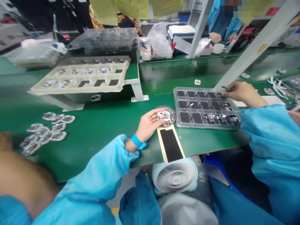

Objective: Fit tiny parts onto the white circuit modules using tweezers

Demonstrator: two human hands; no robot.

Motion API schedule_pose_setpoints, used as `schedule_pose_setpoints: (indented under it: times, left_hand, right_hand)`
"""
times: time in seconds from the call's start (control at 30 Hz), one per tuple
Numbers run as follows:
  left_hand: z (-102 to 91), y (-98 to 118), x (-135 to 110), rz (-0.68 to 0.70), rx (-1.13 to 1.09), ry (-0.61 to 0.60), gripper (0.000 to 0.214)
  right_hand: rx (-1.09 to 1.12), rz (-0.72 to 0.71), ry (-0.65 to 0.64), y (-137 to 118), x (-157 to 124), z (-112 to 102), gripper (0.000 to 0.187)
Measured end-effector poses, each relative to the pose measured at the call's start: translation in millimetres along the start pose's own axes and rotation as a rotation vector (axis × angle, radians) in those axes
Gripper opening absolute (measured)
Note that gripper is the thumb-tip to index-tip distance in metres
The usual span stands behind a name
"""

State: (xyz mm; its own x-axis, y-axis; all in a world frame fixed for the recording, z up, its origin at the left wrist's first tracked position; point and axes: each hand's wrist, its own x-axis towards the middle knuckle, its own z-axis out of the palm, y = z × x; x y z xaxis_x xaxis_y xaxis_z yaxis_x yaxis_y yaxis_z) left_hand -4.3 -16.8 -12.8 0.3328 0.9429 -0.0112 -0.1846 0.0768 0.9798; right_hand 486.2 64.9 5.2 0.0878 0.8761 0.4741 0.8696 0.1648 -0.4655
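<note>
A small white square part point(163, 116) sat pinched in the narrow grip of the left hand point(148, 125), held over a round dark perforated disc point(171, 117) on the green bench point(105, 120). Just beside the disc lay a black strip with a yellow border point(170, 144). To the right stood a clear plastic tray of dark compartments point(176, 106), where the right hand point(242, 93) kept its grip narrow on a thin dark piece point(225, 88) at the far corner.

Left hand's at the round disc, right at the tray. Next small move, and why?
Probably carry one small part from the clear plastic compartment tray across to the round perforated disc. The right hand has its fingertips at the tray's far right pockets, while the left hand steadies a small white component on that disc, close beside the tray.
</note>
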Motion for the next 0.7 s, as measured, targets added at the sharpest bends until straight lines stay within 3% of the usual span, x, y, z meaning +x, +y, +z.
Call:
schedule_pose_setpoints:
  times: [0.07,0.13,0.2,0.27,0.37,0.43,0.53,0.7]
  left_hand:
    - [1.8,3,0,-0.006,-0.008,0.020,0.046]
    - [2.5,6,0,-0.016,-0.004,0.049,0.039]
    - [1.5,9,1,-0.032,0.013,0.084,0.038]
    - [-1.4,11,4,-0.048,0.048,0.116,0.039]
    - [-8.1,11,9,-0.051,0.086,0.153,0.040]
    - [-13.0,9,13,-0.046,0.070,0.154,0.041]
    - [-18.0,6,17,-0.020,0.009,0.126,0.047]
    - [-15.0,2,13,0.052,-0.020,0.082,0.056]
  right_hand:
    - [0.070,-0.082,0.133,-25,-3,-2,0.035]
    - [0.048,0.061,0.185,-75,-10,-3,0.021]
    - [0.220,0.141,0.093,-138,-21,2,0.019]
    - [0.440,0.127,0.007,-199,-31,15,0.018]
    - [0.613,0.043,-0.186,-263,-40,44,0.015]
    - [0.731,0.043,-0.322,-281,-44,65,0.015]
    - [0.854,0.116,-0.505,-283,-51,83,0.018]
    - [0.912,0.253,-0.681,-274,-65,82,0.025]
